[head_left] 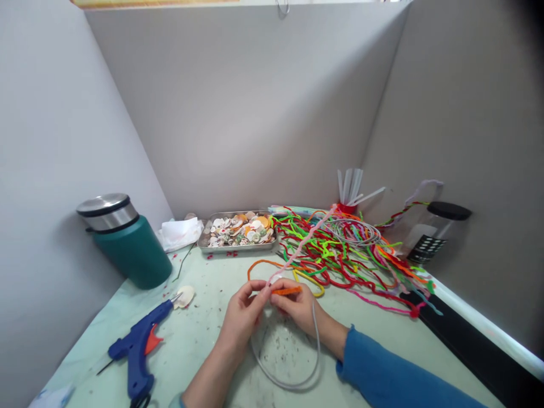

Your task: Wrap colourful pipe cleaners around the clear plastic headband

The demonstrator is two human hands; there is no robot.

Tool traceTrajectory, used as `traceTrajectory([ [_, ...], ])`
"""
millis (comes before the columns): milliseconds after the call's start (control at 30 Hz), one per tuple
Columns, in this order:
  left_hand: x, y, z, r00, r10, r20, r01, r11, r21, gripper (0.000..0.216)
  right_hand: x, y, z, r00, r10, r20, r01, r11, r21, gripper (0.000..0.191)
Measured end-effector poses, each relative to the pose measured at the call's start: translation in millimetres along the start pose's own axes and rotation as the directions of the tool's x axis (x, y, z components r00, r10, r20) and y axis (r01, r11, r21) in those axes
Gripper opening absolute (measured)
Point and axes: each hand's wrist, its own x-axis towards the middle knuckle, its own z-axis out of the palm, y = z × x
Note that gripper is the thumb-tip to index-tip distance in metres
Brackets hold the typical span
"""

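Note:
My left hand (241,313) and my right hand (301,307) meet above the table, thumbs and fingertips closed. A fuzzy pink pipe cleaner (302,245) rises from the left fingertips, slanting up to the right. Between my right fingers a short orange pipe cleaner piece (288,291) shows. A grey cord ring (293,387) hangs below both hands, its top hidden by them. Just behind the fingers lie a bent orange pipe cleaner (259,262) and a yellow one (319,289). How the pink piece meets the ring is hidden.
A blue glue gun (138,345) lies left, its nozzle near a pale disc (185,297). Behind stand a green bottle (130,249), a metal tray (238,248) of buttons, and tangled pipe cleaners (340,249). A clear jar (433,232) leans right. Grey panels surround the table.

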Motion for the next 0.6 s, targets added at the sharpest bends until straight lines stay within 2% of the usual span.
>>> traceTrajectory([
  [100,1.1,-0.2,0.6,1.000,0.006,-0.021,-0.006,1.000,-0.008,0.032,-1.1,0.8,2.6,0.999,-0.016,0.029,0.017,0.999,-0.045,0.015],
  [233,1.2,-0.4,1.1,0.999,0.019,-0.038,-0.022,0.997,-0.072,0.028,-0.5,0.4,3.3,0.999,-0.002,-0.042,-0.001,0.998,-0.067,0.014],
  [433,-0.9,0.8,2.9,1.000,-0.007,-0.017,0.005,0.989,-0.150,0.025,1.2,-0.1,2.3,1.000,-0.022,-0.003,0.022,0.999,-0.026,0.014],
  [600,-0.1,0.7,2.7,1.000,0.018,0.018,-0.014,0.977,-0.213,0.025,0.6,-1.1,2.0,1.000,0.011,-0.022,-0.010,0.999,0.043,0.016],
])
